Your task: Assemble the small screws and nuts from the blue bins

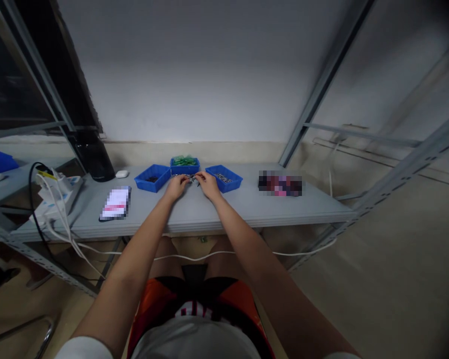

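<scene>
My left hand (177, 186) is over the grey tabletop with its fingers pinched together. Close beside it, my right hand (208, 184) is closed in a pinch too. Whatever the fingertips hold is too small to name; small dark and shiny bits show between the two hands. To the left of my hands is a blue bin (146, 186) with small dark pieces in it. Just behind them, another blue bin (186, 169) holds green pieces. A third blue bin (230, 187), with small silvery pieces inside, stands right by my right hand.
On the table (194, 214) lie a phone (115, 203), a white earbud case (121, 174) and a blurred-out item (280, 184). A black cylinder (95, 155) and a white power strip (62, 199) with cables stand at the left. A white cable (198, 259) hangs below the front edge.
</scene>
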The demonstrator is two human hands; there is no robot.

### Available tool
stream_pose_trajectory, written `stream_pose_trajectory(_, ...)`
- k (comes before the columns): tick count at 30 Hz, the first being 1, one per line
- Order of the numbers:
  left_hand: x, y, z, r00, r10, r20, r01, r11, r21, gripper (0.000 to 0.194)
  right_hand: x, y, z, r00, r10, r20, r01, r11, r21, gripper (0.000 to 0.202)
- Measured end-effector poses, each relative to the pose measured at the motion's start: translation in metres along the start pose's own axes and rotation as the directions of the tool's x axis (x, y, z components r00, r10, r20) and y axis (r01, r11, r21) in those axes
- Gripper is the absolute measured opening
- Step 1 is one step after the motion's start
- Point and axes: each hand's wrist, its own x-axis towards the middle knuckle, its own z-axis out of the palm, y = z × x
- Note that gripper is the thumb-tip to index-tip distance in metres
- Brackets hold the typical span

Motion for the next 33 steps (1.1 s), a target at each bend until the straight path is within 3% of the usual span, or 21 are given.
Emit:
stream_pose_trajectory(6, -0.0009, 0.0037, -0.0009, 1.000, 0.013, 0.028, -0.013, 1.000, 0.000, 0.017, -0.0006, -0.0039, -0.0009, 1.000, 0.003, 0.010, -0.003, 1.000, 0.000, 0.019)
stream_pose_trajectory(13, -0.0004, 0.0013, -0.0010, 1.000, 0.002, -0.014, -0.002, 1.000, 0.022, 0.017, 0.0001, 0.0029, 0.0010, 0.998, 0.052, 0.043, -0.049, 0.997, -0.061, 0.019)
stream_pose_trajectory(21, -0.0009, 0.0047, -0.0010, 1.000, -0.005, 0.018, 0.004, 1.000, 0.030, 0.015, -0.0004, -0.0025, -0.0027, 0.999, -0.026, 0.022, 0.027, 0.997, -0.078, 0.019)
stream_pose_trajectory(33, 0.0000, 0.0018, -0.0004, 1.000, 0.003, -0.022, -0.002, 1.000, 0.028, 0.015, -0.0005, 0.0006, -0.0016, 1.000, -0.008, 0.023, 0.010, 0.996, -0.090, 0.018)
